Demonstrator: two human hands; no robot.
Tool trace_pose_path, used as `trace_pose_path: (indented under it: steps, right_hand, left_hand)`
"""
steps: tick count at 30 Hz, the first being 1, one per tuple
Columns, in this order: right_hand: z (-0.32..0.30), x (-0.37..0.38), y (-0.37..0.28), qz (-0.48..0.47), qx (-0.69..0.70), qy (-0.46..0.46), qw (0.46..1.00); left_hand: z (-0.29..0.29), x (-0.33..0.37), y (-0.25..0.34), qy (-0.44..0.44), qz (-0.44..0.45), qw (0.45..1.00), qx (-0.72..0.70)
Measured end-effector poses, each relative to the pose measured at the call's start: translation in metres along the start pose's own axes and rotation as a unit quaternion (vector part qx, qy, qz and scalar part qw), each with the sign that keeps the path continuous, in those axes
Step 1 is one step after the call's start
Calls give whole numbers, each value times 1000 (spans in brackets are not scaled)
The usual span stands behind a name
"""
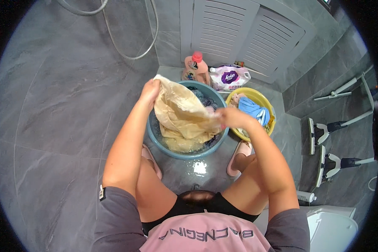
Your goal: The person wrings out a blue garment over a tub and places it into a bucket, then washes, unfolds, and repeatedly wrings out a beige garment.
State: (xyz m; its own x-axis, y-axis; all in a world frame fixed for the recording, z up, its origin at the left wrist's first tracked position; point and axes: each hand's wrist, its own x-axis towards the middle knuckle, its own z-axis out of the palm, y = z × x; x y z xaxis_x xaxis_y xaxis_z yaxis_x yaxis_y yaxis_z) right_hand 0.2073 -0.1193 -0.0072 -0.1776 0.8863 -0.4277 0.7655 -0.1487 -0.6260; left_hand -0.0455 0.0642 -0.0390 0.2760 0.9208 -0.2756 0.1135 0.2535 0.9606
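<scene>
A wet cream-yellow cloth garment (178, 110) is stretched between my two hands above a blue basin (185, 155). My left hand (150, 91) grips its upper left corner, beyond the basin's left rim. At the right side, my right hand (230, 117), slightly blurred, is closed on the other end of the garment. The garment's lower part hangs into the water. Dark clothes (206, 98) lie in the basin, partly hidden behind the garment. I cannot tell which kind of garment it is.
Right of the basin stands a yellow basin (259, 93) with blue and pale clothes. Behind are a pink bottle with a red cap (196, 69) and a white-and-purple detergent pouch (229, 78). A shower hose (156, 29) hangs far left. Mops (332, 164) lean at the right wall.
</scene>
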Motion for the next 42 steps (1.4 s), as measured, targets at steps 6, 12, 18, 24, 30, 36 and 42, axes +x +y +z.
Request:
trace_pose_path:
  steps: [6, 12, 18, 24, 30, 36, 42]
  right_hand:
    - [15, 7, -31, -70, -101, 21, 992]
    - [3, 38, -20, -281, 13, 292, 914]
    - [2, 52, -28, -167, 169, 315, 919]
    - [-6, 64, -17, -131, 362, 443, 810]
    - [-6, 39, -51, -143, 528, 402, 734]
    - [-39, 20, -26, -134, 657, 428, 606]
    - [-58, 16, 30, 38, 566, 426, 705]
  left_hand:
    - [49, -19, 44, -64, 110, 991, 31]
    - [78, -42, 52, -196, 144, 961, 133]
    - [78, -39, 36, -172, 182, 965, 72]
    - [67, -49, -7, -160, 99, 882, 432]
    - [98, -73, -98, -129, 231, 857, 443]
    - [67, -38, -64, -124, -76, 980, 137]
    - [25, -36, 18, -169, 4, 986, -3]
